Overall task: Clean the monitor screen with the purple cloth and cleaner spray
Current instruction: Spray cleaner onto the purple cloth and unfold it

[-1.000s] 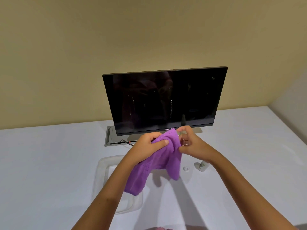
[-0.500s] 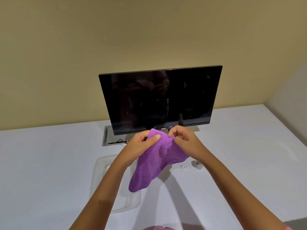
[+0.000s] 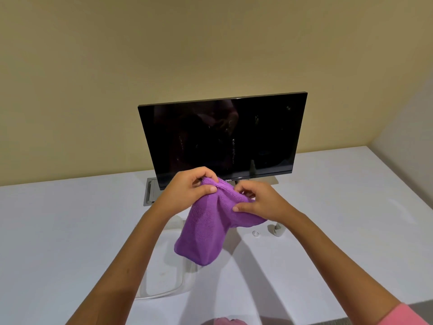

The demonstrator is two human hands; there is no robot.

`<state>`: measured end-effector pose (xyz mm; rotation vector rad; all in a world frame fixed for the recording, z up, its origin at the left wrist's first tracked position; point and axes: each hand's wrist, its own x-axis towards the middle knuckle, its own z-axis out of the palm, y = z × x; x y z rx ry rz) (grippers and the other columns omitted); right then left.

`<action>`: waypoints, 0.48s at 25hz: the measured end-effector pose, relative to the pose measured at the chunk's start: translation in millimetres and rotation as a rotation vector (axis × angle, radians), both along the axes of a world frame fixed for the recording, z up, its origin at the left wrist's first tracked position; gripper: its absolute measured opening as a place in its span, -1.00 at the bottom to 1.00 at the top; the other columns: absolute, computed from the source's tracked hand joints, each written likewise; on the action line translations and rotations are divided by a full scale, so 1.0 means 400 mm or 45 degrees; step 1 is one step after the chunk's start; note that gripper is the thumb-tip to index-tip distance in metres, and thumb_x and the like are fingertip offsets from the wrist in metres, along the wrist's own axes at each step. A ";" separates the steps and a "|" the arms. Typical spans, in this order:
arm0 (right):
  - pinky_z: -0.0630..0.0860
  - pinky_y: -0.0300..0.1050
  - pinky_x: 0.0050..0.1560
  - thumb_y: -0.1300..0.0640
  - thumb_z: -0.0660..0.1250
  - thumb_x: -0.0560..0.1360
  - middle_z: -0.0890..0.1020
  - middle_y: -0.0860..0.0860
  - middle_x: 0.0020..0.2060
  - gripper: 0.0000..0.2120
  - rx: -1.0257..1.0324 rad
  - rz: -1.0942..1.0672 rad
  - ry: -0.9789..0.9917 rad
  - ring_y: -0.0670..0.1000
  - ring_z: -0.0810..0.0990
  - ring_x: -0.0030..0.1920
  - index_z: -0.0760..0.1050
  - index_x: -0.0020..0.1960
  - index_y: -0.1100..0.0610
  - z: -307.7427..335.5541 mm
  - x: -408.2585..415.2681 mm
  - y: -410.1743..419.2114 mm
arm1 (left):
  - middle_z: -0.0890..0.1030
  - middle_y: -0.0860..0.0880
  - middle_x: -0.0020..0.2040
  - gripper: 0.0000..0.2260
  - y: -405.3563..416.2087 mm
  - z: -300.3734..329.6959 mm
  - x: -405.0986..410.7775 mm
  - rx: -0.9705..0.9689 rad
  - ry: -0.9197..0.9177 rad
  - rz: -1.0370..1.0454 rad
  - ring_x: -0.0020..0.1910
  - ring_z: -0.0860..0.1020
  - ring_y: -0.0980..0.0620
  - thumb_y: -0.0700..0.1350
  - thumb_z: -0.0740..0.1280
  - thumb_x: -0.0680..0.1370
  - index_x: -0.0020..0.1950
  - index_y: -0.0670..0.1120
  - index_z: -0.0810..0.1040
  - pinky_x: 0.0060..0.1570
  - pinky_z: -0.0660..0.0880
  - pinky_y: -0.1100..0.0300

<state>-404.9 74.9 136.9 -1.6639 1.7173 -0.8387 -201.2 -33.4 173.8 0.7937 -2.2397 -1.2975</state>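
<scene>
Cloth [image 3: 210, 221]: purple, plush, bunched, hanging above the table [image 3: 70, 231] just before the monitor [image 3: 222, 137]. Left hand [image 3: 185, 193] and right hand [image 3: 260, 202] each pinch its top edge, fingers clamped. Risk: a loose fold slips free, or droplets on the screen run down before wiping.

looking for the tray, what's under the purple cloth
Under the hanging purple cloth lies a clear tray on the white table; its near corner shows. The cloth and the left forearm cover its far part.
</scene>
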 end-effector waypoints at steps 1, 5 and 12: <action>0.51 -0.07 -0.12 0.08 0.51 0.34 0.61 -0.04 -0.21 -0.84 0.033 -0.015 0.020 -0.02 0.54 -0.20 0.57 -0.14 0.05 -0.019 -0.003 0.008 | 0.60 0.29 -0.13 -0.85 -0.003 0.009 0.005 0.003 0.024 0.033 -0.11 0.59 0.23 -0.19 0.42 0.46 -0.10 0.07 0.60 -0.13 0.52 0.35; 0.44 -0.13 -0.22 0.06 0.47 0.41 0.56 0.03 -0.30 -0.84 0.065 -0.145 0.027 -0.05 0.49 -0.30 0.59 -0.27 0.13 -0.055 -0.019 0.037 | 0.61 0.22 -0.17 -0.86 -0.019 0.028 0.041 -0.141 -0.035 0.107 -0.14 0.58 0.20 -0.17 0.45 0.44 -0.12 0.07 0.61 -0.24 0.49 0.42; 0.43 -0.33 -0.14 0.11 0.42 0.45 0.61 0.01 -0.07 -0.82 -0.006 -0.133 0.312 -0.04 0.54 -0.11 0.67 -0.03 0.20 -0.002 -0.073 0.027 | 0.63 0.05 -0.15 -0.81 -0.085 0.012 0.087 -0.636 -0.600 0.095 -0.16 0.59 0.07 0.00 0.43 0.45 0.02 -0.02 0.63 -0.14 0.55 0.20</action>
